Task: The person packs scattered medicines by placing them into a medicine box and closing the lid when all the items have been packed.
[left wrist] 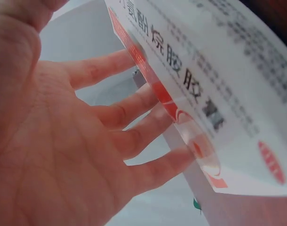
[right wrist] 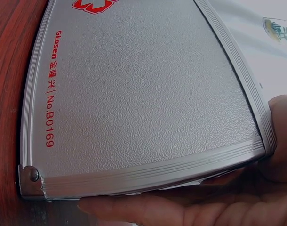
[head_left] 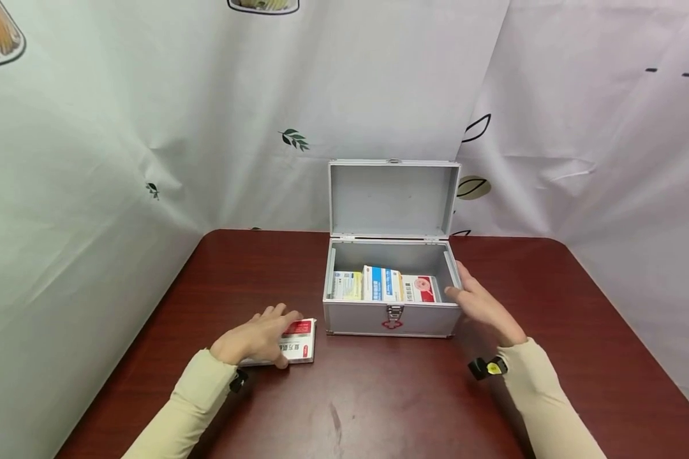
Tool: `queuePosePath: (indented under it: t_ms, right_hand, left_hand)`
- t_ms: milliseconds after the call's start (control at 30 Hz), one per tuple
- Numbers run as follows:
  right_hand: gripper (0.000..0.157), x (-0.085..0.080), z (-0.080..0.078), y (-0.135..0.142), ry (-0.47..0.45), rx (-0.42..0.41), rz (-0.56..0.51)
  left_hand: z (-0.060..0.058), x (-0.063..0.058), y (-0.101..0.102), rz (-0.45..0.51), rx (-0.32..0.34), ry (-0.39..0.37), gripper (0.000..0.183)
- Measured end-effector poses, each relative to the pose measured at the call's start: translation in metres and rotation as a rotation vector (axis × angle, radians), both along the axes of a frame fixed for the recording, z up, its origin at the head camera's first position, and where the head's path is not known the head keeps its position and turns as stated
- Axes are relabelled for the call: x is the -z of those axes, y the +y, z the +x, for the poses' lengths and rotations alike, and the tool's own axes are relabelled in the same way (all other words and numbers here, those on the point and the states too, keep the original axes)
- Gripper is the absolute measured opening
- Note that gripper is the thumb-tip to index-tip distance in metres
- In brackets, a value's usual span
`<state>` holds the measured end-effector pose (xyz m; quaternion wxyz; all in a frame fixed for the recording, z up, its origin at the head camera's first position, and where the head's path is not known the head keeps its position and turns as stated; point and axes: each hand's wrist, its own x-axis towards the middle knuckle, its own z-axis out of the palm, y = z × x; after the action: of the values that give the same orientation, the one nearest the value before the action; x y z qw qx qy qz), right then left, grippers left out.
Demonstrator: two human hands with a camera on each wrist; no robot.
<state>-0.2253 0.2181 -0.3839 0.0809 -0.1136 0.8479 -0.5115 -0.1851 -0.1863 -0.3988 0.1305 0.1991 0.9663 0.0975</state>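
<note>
At the left, a white-and-red medicine box [head_left: 300, 344] lies on the table. My left hand [head_left: 258, 336] spans it from above, fingers at the far edge and thumb at the near edge. In the left wrist view, the fingertips meet the red edge of the medicine box [left wrist: 200, 94]. A silver first-aid case [head_left: 358, 319] stands with its lid raised. My right hand [head_left: 482, 306] grips its right wall, thumb over the rim and fingers along the outer side. The right wrist view shows the case's front panel [right wrist: 148, 89] with red lettering.
Inside the case stand a yellow-and-white box [head_left: 347, 285], a blue-and-white box [head_left: 381, 284] and a red-and-white box [head_left: 419, 289]. The raised lid [head_left: 393, 199] stands close to the white cloth backdrop [head_left: 379, 83]. Everything rests on a dark red table [head_left: 390, 395].
</note>
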Motion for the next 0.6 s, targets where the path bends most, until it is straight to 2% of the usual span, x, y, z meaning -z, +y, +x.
queuePosePath:
  t_ms: [133,267,467,600]
  right_hand:
    - [0.064,0.0,-0.001,0.0,-0.008,0.012,0.015]
    - [0.065,0.0,-0.003,0.001,-0.015,0.022,0.036]
    - [0.065,0.002,-0.003,0.001,-0.023,0.018,0.055]
    - [0.064,0.001,-0.003,0.001,-0.013,0.011,0.037]
  left_hand:
    - [-0.002,-0.008,-0.002,0.023,0.0,0.007,0.08]
    - [-0.003,-0.023,-0.004,0.024,-0.009,0.032,0.081]
    - [0.0,-0.052,-0.007,0.04,-0.003,0.062,0.082]
    - [0.001,-0.077,-0.003,0.064,0.022,0.097,0.083]
